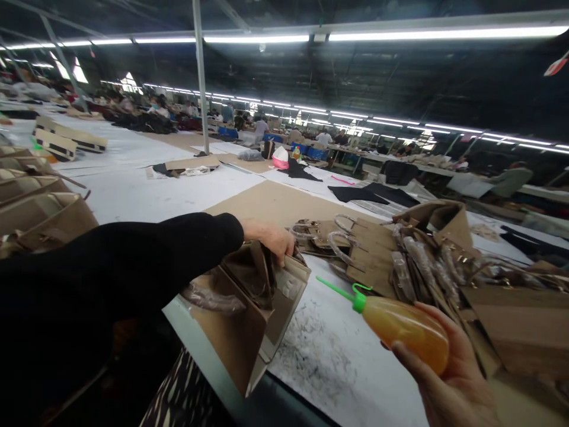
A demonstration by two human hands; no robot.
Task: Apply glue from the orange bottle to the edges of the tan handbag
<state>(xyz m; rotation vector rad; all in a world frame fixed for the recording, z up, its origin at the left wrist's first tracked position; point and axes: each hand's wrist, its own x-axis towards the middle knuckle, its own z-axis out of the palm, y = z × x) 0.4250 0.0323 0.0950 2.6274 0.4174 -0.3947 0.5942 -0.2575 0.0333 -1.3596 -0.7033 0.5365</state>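
A tan handbag [235,332] with an open top stands tilted at the front edge of the white-covered table [320,356]. My left hand [271,238] is closed on the bag's upper rim, its fingertips partly hidden inside. One plastic-wrapped handle hangs over the bag's near side. At the right, my right hand [448,367] is wrapped round a squeeze bottle [400,326] of amber liquid. The bottle's green cap and thin nozzle point left, towards the bag, without touching it.
Tan bags and wrapped handles are heaped on the right [373,249]. More tan bags [44,219] stand at the far left. Black fabric pieces [373,193] and a white and pink item [280,158] lie farther back. A metal post [201,83] rises behind; people sit in the distance.
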